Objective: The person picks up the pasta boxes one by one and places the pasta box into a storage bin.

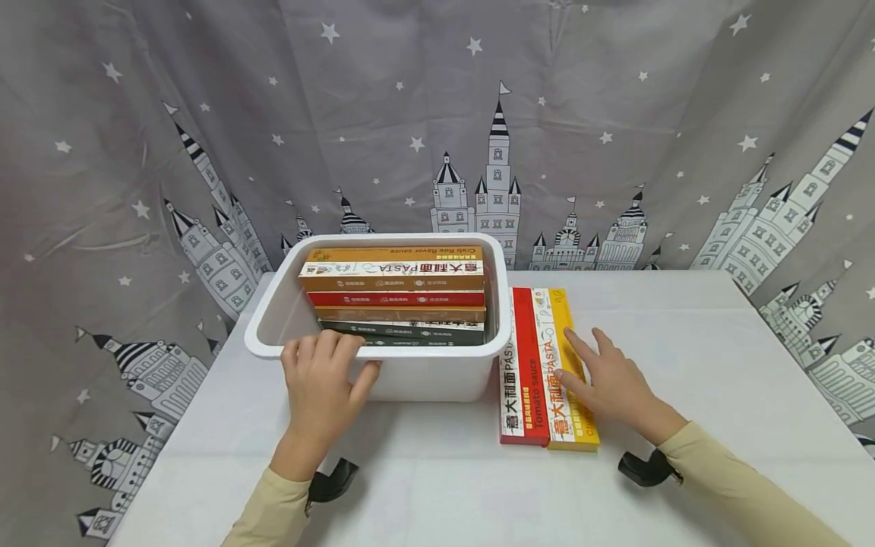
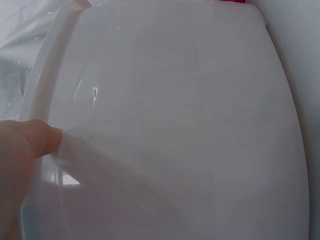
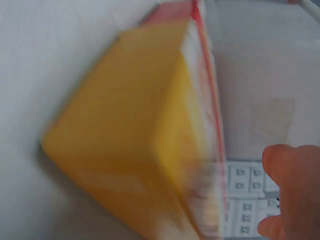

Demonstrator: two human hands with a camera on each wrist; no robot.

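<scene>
The left hand [image 1: 321,387] grips the tub [image 1: 431,380] by its near rim, fingers bent over the edge. To the tub's right, the right hand [image 1: 615,384] is spread out over the yellow box [image 1: 555,342]; I can't tell if they touch. The hand hides some words. The red box [image 1: 528,365] lies between, partly behind the tub's rim. Inside the tub sit more boxes [image 1: 396,296], their bottoms hidden.

Bin [image 1: 431,380]: smooth, glossy plastic. Boxes [image 1: 525,334]: smooth printed cardboard. Curtain [image 1: 383,114]: creased cloth. Bench [image 1: 437,479]: matt. Sleeves [image 1: 741,482]: matt cloth.
</scene>
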